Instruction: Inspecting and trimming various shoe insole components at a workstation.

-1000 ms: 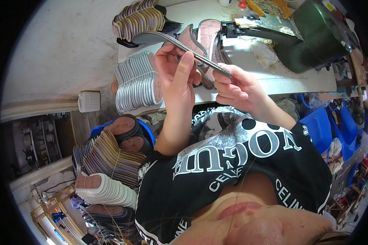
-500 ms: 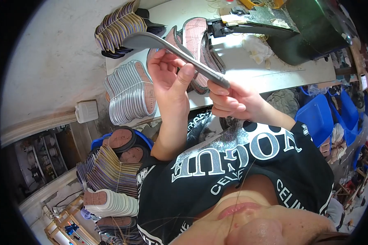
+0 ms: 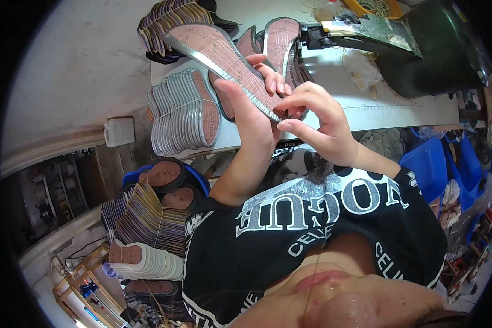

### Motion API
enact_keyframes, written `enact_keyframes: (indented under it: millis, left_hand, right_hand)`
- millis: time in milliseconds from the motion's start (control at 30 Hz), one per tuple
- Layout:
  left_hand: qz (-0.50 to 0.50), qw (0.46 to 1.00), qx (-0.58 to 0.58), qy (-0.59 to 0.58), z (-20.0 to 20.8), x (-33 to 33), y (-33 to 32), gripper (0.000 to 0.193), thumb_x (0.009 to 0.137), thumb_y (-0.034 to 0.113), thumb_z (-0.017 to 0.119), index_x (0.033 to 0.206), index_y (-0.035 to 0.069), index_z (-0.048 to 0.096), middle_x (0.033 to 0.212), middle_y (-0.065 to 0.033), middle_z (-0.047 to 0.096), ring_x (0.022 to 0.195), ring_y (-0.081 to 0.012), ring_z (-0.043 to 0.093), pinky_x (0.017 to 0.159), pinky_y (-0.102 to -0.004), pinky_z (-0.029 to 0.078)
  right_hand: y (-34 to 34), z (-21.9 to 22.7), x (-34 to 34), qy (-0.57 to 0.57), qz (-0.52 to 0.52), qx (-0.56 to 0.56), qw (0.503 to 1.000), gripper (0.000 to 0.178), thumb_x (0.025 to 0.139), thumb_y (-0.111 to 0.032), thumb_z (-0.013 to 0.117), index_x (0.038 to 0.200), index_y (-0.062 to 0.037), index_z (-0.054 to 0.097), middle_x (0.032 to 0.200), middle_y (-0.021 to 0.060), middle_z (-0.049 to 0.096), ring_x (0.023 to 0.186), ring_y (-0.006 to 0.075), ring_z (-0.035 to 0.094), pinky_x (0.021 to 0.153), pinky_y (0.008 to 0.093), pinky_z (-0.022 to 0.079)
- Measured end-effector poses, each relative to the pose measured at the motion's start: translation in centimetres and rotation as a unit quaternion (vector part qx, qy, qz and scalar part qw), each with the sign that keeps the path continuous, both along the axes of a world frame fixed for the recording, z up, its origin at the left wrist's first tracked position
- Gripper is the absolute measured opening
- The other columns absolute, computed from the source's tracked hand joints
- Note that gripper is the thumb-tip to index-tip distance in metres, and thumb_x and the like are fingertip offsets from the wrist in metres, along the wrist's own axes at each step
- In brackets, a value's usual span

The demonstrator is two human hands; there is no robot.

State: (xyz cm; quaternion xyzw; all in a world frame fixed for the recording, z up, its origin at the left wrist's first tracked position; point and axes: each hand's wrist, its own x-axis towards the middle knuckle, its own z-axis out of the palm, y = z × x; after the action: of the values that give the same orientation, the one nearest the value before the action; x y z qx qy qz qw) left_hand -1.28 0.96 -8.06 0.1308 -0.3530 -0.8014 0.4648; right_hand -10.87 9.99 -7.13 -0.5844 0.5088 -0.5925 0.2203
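A long insole (image 3: 218, 54) with a reddish-brown, printed face and a silver-grey edge is held up slantwise over the table's front. My left hand (image 3: 254, 117) grips it near its close end, the thumb along the silver edge and the fingers coming round the far side. At that close end, my right hand (image 3: 328, 123) has its thumb and forefinger at the rim; whatever may be between the tips is too small to make out. Behind the held piece lie loose brown-faced insoles (image 3: 283, 41) with dark edges, partly covered by it and my fingers.
Left on the white table (image 3: 339, 98) are a tied bundle of silver-edged insoles (image 3: 175, 112) and a yellow-purple bundle (image 3: 172, 33). A dark green machine (image 3: 432, 49) with an arm stands at right. More stacked insoles (image 3: 147, 224) sit lower left; blue bins (image 3: 423, 164) are at right.
The insole has turned from nearly edge-on to show its brown face. My left fingers have come round its far side, and my right hand has shifted from gripping its end to fingertips at the rim.
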Motion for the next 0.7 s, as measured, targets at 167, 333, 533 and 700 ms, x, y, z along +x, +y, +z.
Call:
enact_keyframes:
  millis: [167, 333, 533, 700]
  left_hand:
    - [0.026, 0.999, -0.02, -0.002, -0.5, -0.5, 0.5, 0.094, 0.073, 0.083, 0.035, 0.121, 0.002, 0.04, 0.077, -0.0012, 0.04, 0.065, -0.0118, 0.04, 0.061, -0.0254, 0.039]
    - [0.05, 0.998, -0.032, 0.025, -0.3, -0.8, 1.0, 0.095, 0.072, 0.083, 0.034, 0.12, 0.002, 0.041, 0.077, -0.0012, 0.039, 0.063, -0.0102, 0.037, 0.058, -0.0238, 0.037]
    - [0.037, 0.998, -0.051, -0.033, -0.9, 0.2, 0.5, 0.08, 0.084, 0.074, 0.032, 0.115, 0.002, 0.046, 0.07, -0.0007, 0.038, 0.057, -0.0098, 0.035, 0.052, -0.0208, 0.031]
    - [0.029, 0.999, -0.021, 0.012, -0.8, 0.5, 0.0, 0.061, 0.093, 0.062, 0.032, 0.105, 0.005, 0.05, 0.065, -0.0012, 0.038, 0.053, -0.01, 0.035, 0.049, -0.0207, 0.03]
  right_hand:
    - [0.7, -0.2, 0.4, -0.031, -0.007, 0.054, 0.998, 0.016, 0.08, -0.009, 0.07, 0.093, -0.001, 0.065, 0.079, 0.0074, 0.056, 0.073, 0.0147, 0.054, 0.066, 0.0264, 0.044]
    - [0.6, -0.3, 0.3, -0.076, 0.03, 0.09, 0.993, 0.013, 0.081, -0.007, 0.069, 0.089, 0.0007, 0.063, 0.083, 0.0054, 0.057, 0.074, 0.0116, 0.052, 0.07, 0.0254, 0.042]
    - [0.5, -1.1, 0.1, -0.193, 0.158, 0.16, 0.955, 0.016, 0.087, -0.016, 0.064, 0.087, -0.0014, 0.057, 0.083, 0.0054, 0.051, 0.077, 0.0136, 0.051, 0.072, 0.0264, 0.042]
    - [-0.1, -1.1, 0.3, -0.028, 0.132, 0.032, 0.99, 0.014, 0.088, -0.012, 0.061, 0.092, -0.0021, 0.052, 0.091, 0.0074, 0.049, 0.083, 0.0154, 0.049, 0.074, 0.0277, 0.042]
